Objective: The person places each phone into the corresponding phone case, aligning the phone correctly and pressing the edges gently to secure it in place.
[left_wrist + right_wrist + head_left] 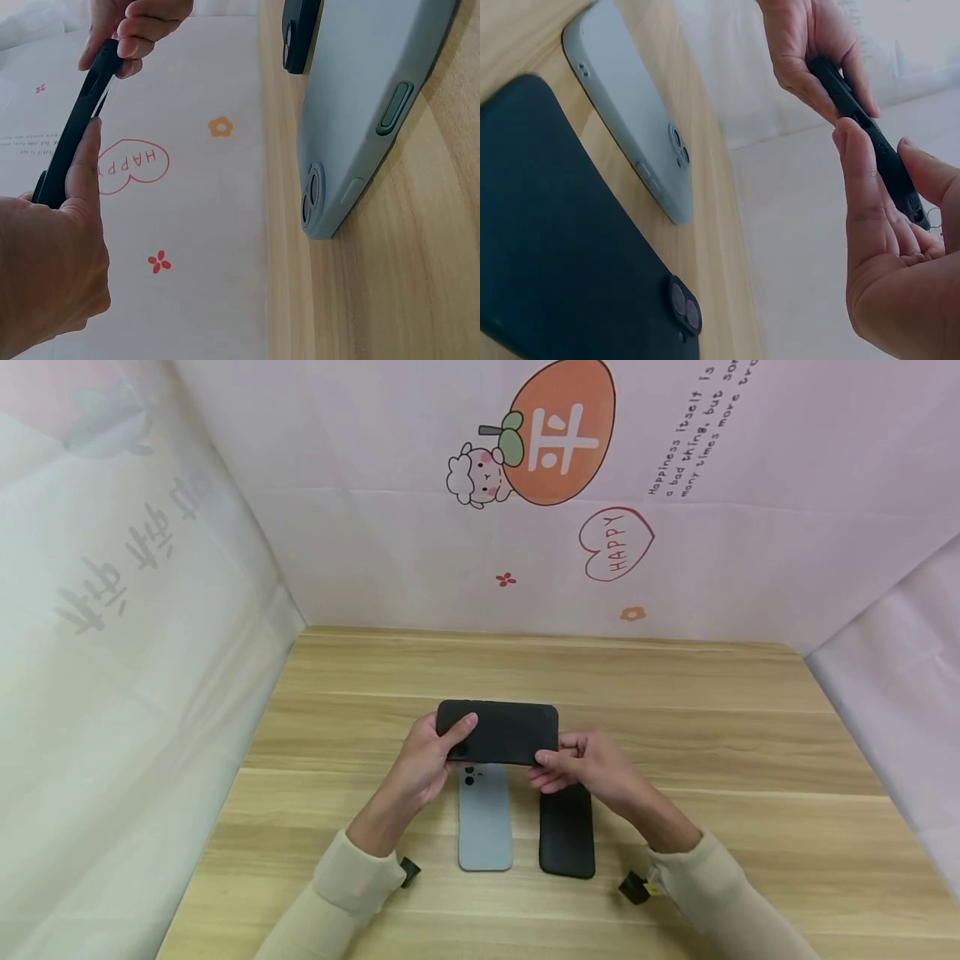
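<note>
Both hands hold a black phone point(510, 732) sideways above the table, its dark flat face up in the head view. My left hand point(423, 760) grips one end, thumb across the face. My right hand point(596, 768) pinches the other end near its lower corner. In the left wrist view the held phone point(75, 127) appears edge-on, with a cutout in its side. In the right wrist view the phone's end point(889, 161) shows small openings. Below lie a light blue-grey phone point(485, 822) and a second black phone point(567, 835), both with camera lenses up.
The wooden table point(337, 693) has a printed white cloth point(420, 560) rising behind it and white cloth point(187, 610) at its left side. Small black wrist devices point(634, 887) stick out by the beige sleeves point(720, 885).
</note>
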Demonstrator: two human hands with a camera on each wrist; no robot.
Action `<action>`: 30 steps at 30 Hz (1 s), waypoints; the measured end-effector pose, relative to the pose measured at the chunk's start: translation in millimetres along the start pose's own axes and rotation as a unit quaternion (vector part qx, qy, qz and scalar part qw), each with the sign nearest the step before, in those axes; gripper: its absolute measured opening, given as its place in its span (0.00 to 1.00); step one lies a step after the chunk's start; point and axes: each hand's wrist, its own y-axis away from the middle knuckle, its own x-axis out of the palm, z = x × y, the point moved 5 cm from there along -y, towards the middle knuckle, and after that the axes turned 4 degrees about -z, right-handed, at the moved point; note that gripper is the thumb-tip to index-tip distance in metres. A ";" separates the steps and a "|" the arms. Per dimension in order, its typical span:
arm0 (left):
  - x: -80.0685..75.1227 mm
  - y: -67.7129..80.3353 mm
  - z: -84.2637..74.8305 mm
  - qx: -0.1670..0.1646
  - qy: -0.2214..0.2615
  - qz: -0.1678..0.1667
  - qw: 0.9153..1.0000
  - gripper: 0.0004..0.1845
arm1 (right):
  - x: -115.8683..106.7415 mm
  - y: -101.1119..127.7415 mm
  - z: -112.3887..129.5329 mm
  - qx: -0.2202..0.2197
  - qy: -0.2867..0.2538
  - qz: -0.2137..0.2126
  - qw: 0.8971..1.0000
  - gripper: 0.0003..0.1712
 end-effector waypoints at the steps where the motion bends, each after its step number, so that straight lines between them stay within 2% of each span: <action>1: 0.2 -0.3 0.4 -0.001 -0.001 0.000 1.000 0.21 | 0.2 0.2 -0.6 -0.001 -0.001 -0.002 1.000 0.20; 6: 0.7 -0.6 1.9 -0.006 -0.005 0.002 1.000 0.22 | 1.8 0.9 -2.6 -0.011 -0.011 0.000 1.000 0.20; 12: 2.3 -0.2 0.5 -0.012 -0.021 0.015 1.000 0.22 | 1.2 2.6 -4.9 -0.015 -0.005 0.015 1.000 0.24; 18: 4.4 0.7 -2.6 -0.024 -0.038 0.037 0.998 0.19 | -3.4 4.0 -0.7 -0.011 0.021 0.033 0.999 0.20; 22: 4.1 2.2 -4.2 -0.029 -0.053 0.060 0.996 0.17 | -8.4 2.3 8.0 0.001 0.056 0.016 0.998 0.19; 26: 3.6 3.2 -2.7 -0.044 -0.077 0.096 0.991 0.17 | -11.1 -0.1 17.4 -0.002 0.112 -0.001 0.994 0.17; 30: 3.9 4.8 -0.4 -0.063 -0.111 0.133 0.983 0.18 | -4.6 -2.9 25.2 -0.019 0.168 0.022 0.985 0.15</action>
